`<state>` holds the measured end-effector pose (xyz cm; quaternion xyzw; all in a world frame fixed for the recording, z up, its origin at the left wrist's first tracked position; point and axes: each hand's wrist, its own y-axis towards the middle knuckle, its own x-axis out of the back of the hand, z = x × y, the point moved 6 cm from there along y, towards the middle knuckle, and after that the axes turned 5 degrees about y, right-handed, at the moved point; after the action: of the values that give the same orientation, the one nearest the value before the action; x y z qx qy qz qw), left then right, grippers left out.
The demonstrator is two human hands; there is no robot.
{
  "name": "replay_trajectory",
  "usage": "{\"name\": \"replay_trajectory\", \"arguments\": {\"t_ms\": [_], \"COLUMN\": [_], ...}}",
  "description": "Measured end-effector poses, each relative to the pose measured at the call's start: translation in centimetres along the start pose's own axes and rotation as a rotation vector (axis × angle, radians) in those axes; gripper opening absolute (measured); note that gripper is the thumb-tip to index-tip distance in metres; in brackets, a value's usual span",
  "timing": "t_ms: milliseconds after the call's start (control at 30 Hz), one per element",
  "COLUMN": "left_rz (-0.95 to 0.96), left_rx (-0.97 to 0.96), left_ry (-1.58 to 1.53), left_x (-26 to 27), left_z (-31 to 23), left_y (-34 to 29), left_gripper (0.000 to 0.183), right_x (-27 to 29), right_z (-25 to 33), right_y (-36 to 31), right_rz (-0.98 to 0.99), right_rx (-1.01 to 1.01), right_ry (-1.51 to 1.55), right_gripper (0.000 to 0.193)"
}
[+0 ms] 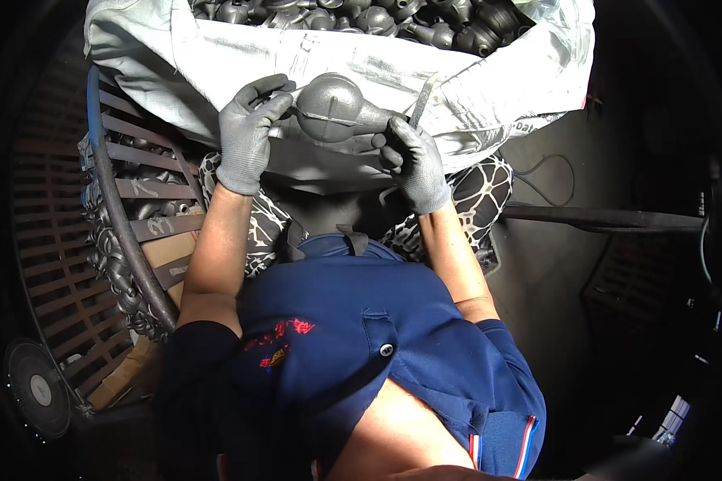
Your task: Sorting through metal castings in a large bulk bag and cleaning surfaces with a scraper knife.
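A dark grey metal casting [329, 108], with a round body, a raised seam and a tapering neck, is held up in front of the white sack. My left hand [247, 132], in a grey glove, grips its left end between thumb and fingers. At the neck end is my gloved right hand [415, 160], its fingers curled. A narrow flat metal strip [423, 100] sticks up out of that hand, and a curved end shows below it. Whether the right fingers also press on the casting's neck is hard to tell.
The large white woven sack [241, 60] holds several similar dark castings [377, 20]. To the left stands a slatted metal crate [136, 192] with more metal parts and cardboard. A fan [38, 389] is at lower left. A dark bar [602, 218] and a thin cable [571, 180] lie at right.
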<state>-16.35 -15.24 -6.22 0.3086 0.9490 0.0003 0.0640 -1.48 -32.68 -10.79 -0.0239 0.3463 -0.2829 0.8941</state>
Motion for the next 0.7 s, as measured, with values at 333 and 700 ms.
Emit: {"name": "replay_trajectory", "arguments": {"t_ms": [333, 700], "left_rz": [-0.008, -0.002], "left_rx": [-0.018, -0.002], "left_ry": [-0.097, -0.211], "left_x": [0.8, 0.5], "left_z": [-0.2, -0.4], "left_y": [-0.2, -0.5], "left_gripper": [0.037, 0.042], "right_x": [-0.7, 0.1], "right_z": [-0.3, -0.8], "right_y": [-0.6, -1.1], "right_rz": [0.071, 0.033], "right_rx": [0.023, 0.053], "right_ry": [-0.07, -0.191], "right_gripper": [0.041, 0.045]}}
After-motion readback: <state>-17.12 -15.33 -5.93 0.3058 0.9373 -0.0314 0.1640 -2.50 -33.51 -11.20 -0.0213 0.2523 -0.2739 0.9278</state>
